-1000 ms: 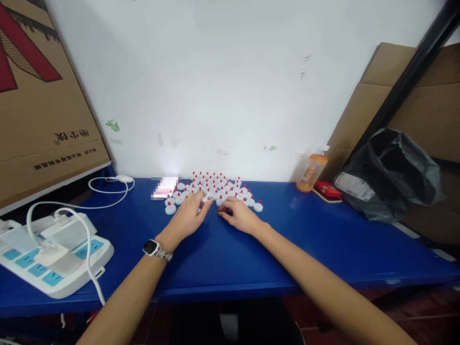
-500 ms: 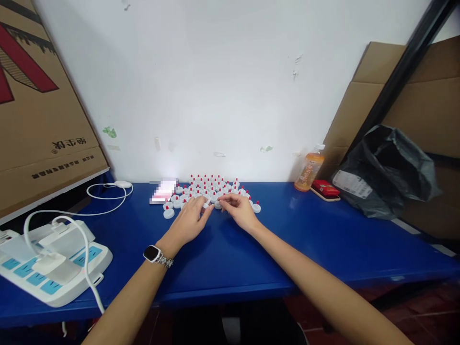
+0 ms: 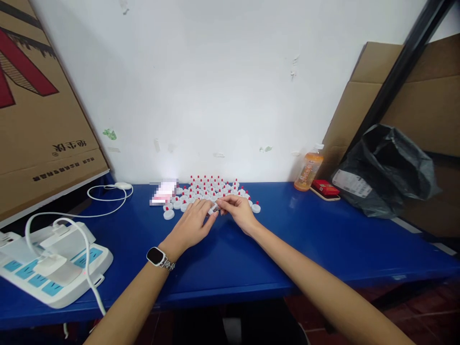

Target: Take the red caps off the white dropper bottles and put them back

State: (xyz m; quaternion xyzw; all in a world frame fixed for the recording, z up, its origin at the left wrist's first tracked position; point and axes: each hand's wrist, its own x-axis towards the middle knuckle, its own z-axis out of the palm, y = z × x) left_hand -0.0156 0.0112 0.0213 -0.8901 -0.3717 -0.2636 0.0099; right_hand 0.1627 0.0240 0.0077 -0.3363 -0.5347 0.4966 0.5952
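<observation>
Over the front of a cluster of white caps with red tips [image 3: 168,214], my two hands meet. In my left hand [image 3: 192,221], thumb and fingers are closed on a small white plastic piece [image 3: 212,209]. My right hand [image 3: 240,211] pinches at the same spot, its fingertips against that piece. A small dark or greyish bit shows between the hands, too small to name. The caps stand close together with red tips upward, and my fingers hide some of them. On my left wrist is a watch [image 3: 155,257] with a metal band.
A white power strip [image 3: 61,292] with plugs and cables lies on the blue table [image 3: 230,268] at left. Beside the caps is a blurred-out phone-like item [image 3: 164,192]. An orange drink bottle [image 3: 308,170], red packet [image 3: 325,187] and dark plastic bag [image 3: 381,177] stand at right.
My hands have come together: the white piece in my left hand has shifted slightly right and down and now meets my right fingertips. The view has tilted very slightly.
</observation>
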